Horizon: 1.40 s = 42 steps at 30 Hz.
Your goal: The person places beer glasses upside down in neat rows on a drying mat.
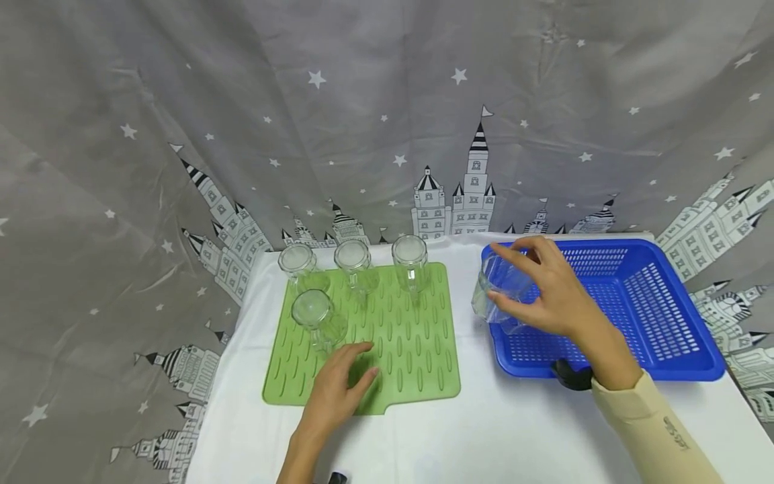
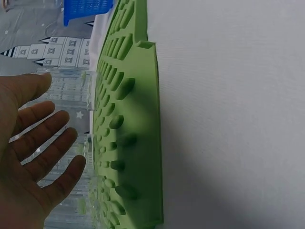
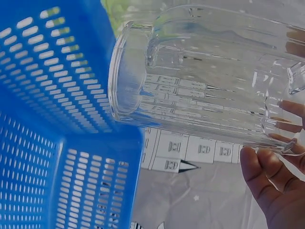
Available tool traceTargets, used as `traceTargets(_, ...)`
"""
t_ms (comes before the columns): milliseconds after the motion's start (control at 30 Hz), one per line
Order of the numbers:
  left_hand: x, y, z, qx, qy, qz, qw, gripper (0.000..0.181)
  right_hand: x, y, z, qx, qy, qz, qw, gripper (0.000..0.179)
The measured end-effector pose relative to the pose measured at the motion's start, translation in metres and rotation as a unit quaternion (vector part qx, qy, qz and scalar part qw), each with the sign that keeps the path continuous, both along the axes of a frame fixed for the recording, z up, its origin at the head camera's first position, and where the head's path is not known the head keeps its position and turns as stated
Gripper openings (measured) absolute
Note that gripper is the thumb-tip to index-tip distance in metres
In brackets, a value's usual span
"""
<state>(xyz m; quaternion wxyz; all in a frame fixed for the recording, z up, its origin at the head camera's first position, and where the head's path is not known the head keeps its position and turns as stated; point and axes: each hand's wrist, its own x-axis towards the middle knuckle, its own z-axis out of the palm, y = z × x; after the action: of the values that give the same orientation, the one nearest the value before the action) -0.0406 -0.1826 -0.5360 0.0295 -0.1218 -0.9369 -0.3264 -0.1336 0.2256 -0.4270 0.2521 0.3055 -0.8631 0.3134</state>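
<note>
My right hand [image 1: 547, 289] grips a clear glass mug [image 1: 498, 289] over the left rim of the blue basket, thumb and fingers spread across it. The right wrist view has the mug [image 3: 205, 86] lying sideways, its thick base toward the basket and the fingers at its other end. My left hand [image 1: 338, 386] hovers by the front of a green ridged drying mat [image 1: 417, 349], fingers apart and holding nothing. Nearest to it is an upside-down glass mug [image 1: 314, 312]. Behind that mug, a row of three more upside-down glass mugs [image 1: 357, 262] stands along the mat's back edge.
The blue perforated basket [image 1: 695, 329] sits on the right of the white-covered table [image 1: 484, 430]. A grey curtain [image 1: 363, 101] printed with castles and stars hangs close behind. A black strap [image 1: 571, 376] is at the right wrist, near the basket's front rim.
</note>
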Motion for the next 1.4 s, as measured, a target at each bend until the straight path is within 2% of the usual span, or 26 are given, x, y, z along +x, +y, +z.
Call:
traceTargets(300,-0.006,0.005,0.001,0.001,0.011,-0.014,0.9998,0.047,0.000,-0.017,-0.001,0.004,-0.014,0.005,0.9999,0.075)
traceTargets(567,-0.010,0.022,0.011,0.096,-0.035,-0.039,0.9940,0.045,-0.001,-0.032,-0.003,-0.004,-0.016,0.022,0.9996,0.067)
traceTargets(833,-0.014,0.036,0.015,0.107,-0.031,-0.053,0.9924,0.047,-0.001,-0.053,-0.004,0.005,-0.024,0.038,0.9990,0.069)
traceTargets(1033,-0.021,0.049,0.016,0.124,-0.024,-0.079,0.9888,0.055,0.000,-0.067,-0.005,0.014,-0.027,0.058,0.9979,0.069)
traceTargets(1167,-0.026,0.056,0.016,0.148,-0.028,-0.086,0.9849,0.062,0.002,-0.076,-0.008,0.023,-0.030,0.069,0.9969,0.070)
traceTargets(1300,-0.030,0.062,0.012,0.175,-0.035,-0.090,0.9798,0.073,0.004,-0.083,-0.010,0.027,-0.038,0.073,0.9963,0.071)
traceTargets(1400,-0.033,0.068,0.006,0.194,-0.053,-0.093,0.9750,0.083,0.007,-0.087,-0.011,0.031,-0.045,0.072,0.9959,0.071)
